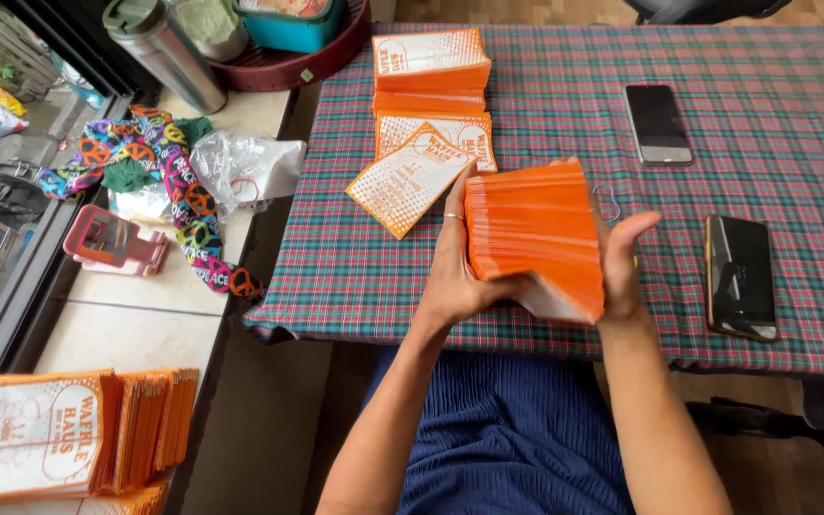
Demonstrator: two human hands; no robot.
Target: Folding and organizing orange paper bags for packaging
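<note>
Upright, both hands (left hand [453, 267], right hand [622, 262]) pressing orange packet stack [534, 234], seemingly squared.

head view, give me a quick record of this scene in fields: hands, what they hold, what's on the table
left hand: left hand pressed against one side of the stack, ring on one finger
right hand: right hand cupping the other side
held: thick stack of orange paper sleeves, clamped between both hands above the table edge
table: plaid tablecloth
on table, far: piled orange and white sleeves, two loose ones nearer the hands
on table, right: two dark phones, screens off
near stack: thin rubber band
side counter: metal flask, more sleeves
</note>
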